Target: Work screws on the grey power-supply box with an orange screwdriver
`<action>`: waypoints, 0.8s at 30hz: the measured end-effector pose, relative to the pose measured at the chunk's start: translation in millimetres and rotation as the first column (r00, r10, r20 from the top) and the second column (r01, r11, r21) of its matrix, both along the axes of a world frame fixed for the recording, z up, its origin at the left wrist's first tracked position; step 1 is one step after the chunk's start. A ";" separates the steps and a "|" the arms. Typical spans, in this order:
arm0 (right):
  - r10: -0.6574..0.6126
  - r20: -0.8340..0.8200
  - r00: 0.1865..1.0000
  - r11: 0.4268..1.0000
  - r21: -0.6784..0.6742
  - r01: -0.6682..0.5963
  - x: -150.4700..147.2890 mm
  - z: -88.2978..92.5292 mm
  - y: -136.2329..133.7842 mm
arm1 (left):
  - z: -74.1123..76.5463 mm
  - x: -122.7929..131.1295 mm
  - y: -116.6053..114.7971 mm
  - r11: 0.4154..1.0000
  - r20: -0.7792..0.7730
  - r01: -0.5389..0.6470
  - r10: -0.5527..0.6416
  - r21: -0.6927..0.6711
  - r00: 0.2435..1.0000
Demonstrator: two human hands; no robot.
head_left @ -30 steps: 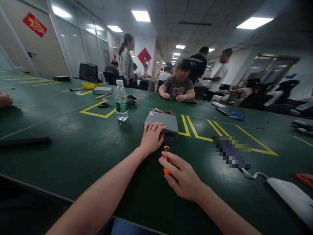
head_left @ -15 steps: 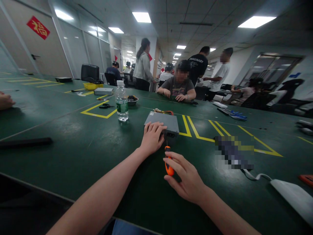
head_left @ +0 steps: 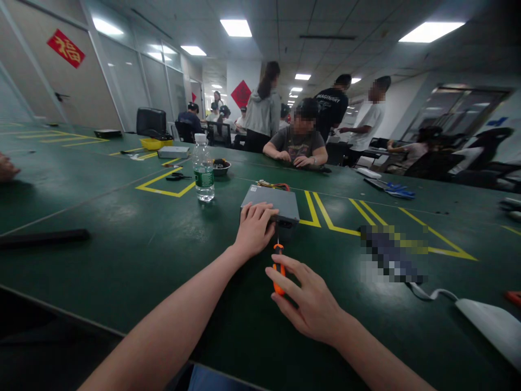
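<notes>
A grey metal computer power supply (head_left: 280, 202) lies on the green table, its socket side toward me and coloured cables at its back. My left hand (head_left: 255, 225) grips its near left corner, fingers on top and thumb at the front face. An orange and black screwdriver (head_left: 279, 279) points away from me, its shaft reaching the front face of the power supply. Whether the tip sits in a screw is too small to tell. My right hand (head_left: 303, 290) has its fingertips and thumb around the screwdriver handle, with the palm free of it.
Left of the power supply stands a water bottle (head_left: 203, 172), with a metal bowl (head_left: 222, 167) behind. A pixelated dark object (head_left: 393, 255) and a white cabled device (head_left: 490, 328) lie right. A black bar (head_left: 44, 238) is at left. Opposite sits a person (head_left: 299, 142); others stand behind.
My right fingers have shifted slightly left around the screwdriver handle. My left hand stays on the power supply. In the background a standing person has moved to the right.
</notes>
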State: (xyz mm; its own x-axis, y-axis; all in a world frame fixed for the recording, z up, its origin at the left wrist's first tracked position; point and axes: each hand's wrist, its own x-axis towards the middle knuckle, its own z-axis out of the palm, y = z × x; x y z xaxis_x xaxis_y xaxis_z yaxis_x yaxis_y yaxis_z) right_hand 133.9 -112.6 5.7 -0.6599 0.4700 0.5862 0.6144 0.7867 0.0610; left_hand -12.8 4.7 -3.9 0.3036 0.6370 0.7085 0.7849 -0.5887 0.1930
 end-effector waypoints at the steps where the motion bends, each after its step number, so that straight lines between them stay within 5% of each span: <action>1: -0.003 0.022 1.000 1.000 -0.005 0.003 0.0 1.4 -0.3 | 0.0 -0.1 0.1 1.000 0.001 0.001 -0.001 0.002 1.000; 7: 0.055 -0.063 0.996 0.985 0.165 -0.044 -1.6 -0.7 7.2 | 0.8 0.1 -1.0 1.000 -0.004 -0.004 0.004 0.003 1.000; 15: -0.015 0.040 0.999 1.000 -0.004 0.015 1.5 0.2 1.9 | 1.8 0.6 -1.0 1.000 -0.016 0.004 -0.004 0.010 1.000; 24: -0.019 -0.038 0.999 0.989 0.145 0.024 2.3 1.9 6.6 | 3.0 -0.7 -1.3 1.000 -0.027 0.010 -0.010 0.009 1.000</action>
